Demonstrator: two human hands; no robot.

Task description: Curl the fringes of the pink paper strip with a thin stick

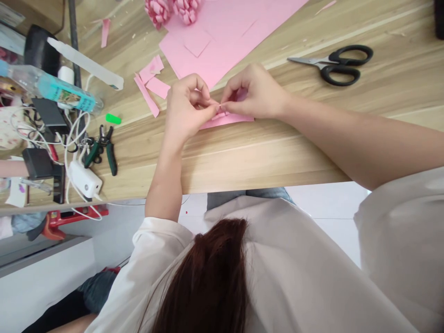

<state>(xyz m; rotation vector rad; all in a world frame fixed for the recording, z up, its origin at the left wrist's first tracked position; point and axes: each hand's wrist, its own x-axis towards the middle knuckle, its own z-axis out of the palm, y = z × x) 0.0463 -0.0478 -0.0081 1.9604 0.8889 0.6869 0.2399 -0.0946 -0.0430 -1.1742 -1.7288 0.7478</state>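
Observation:
Close together over the near part of the table, my left hand (189, 104) and my right hand (253, 92) meet at their fingertips. Both pinch a small pink paper strip (224, 110), mostly covered by the fingers. Under them lies a pink paper piece (236, 119) with a straight near edge. Just beyond, a large pink paper sheet (239, 32) is spread out, with a small square piece on it. Loose pink paper scraps (157, 87) lie left of my left hand. Black-handled scissors (333, 64) rest partly open to the right of my right hand.
Two pink paper flowers (187, 9) sit at the far edge of view. On the left are green-handled pliers (104, 148), a green cap (113, 119), a plastic bottle (52, 88), a white power strip (85, 179) and tangled cables. Another person's arm (14, 169) shows at the left edge.

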